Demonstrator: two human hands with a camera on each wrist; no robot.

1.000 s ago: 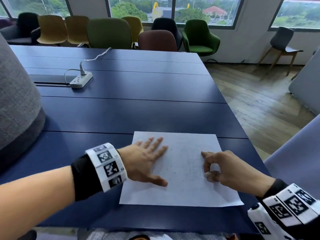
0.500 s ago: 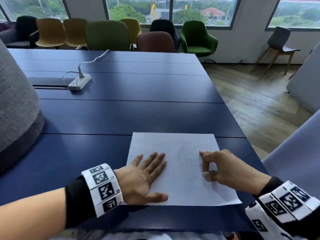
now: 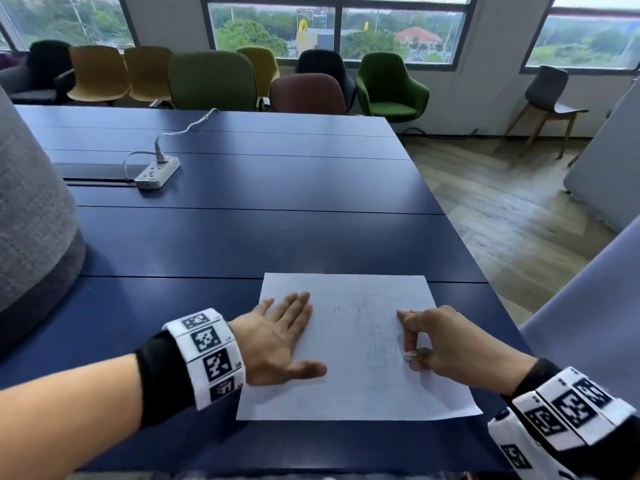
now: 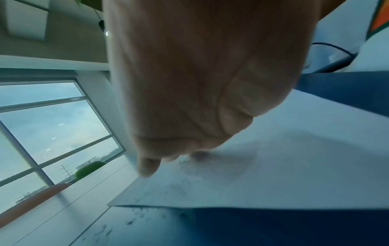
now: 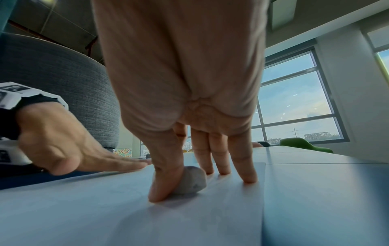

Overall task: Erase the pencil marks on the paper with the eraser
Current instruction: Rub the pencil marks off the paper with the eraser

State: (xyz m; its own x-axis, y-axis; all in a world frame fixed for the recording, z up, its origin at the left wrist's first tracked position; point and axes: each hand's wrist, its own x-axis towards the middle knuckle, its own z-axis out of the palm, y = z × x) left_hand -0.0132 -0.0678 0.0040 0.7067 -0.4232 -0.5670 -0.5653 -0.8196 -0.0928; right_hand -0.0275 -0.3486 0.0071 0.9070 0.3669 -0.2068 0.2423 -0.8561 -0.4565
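Observation:
A white sheet of paper (image 3: pixel 356 386) lies near the front edge of the blue table (image 3: pixel 242 237). Faint pencil marks (image 3: pixel 372 327) run down its middle, with dark eraser crumbs (image 4: pixel 181 184) on it in the left wrist view. My left hand (image 3: pixel 280 337) lies flat, fingers straight, on the paper's left side. My right hand (image 3: pixel 436 344) pinches a small grey eraser (image 5: pixel 192 182) between thumb and a finger, its bottom on the paper's right part. The other fingertips (image 5: pixel 248 179) of that hand touch the sheet.
A white power strip (image 3: pixel 157 172) with its cable sits far back on the left. A grey upholstered partition (image 3: pixel 31 237) rises at the table's left edge. Several chairs (image 3: pixel 214 81) line the far side under the windows. The table's right edge (image 3: pixel 460 237) drops to wooden floor.
My left hand slid back toward me and then forward again across the paper's left side. The right hand with the eraser stayed on the same spot.

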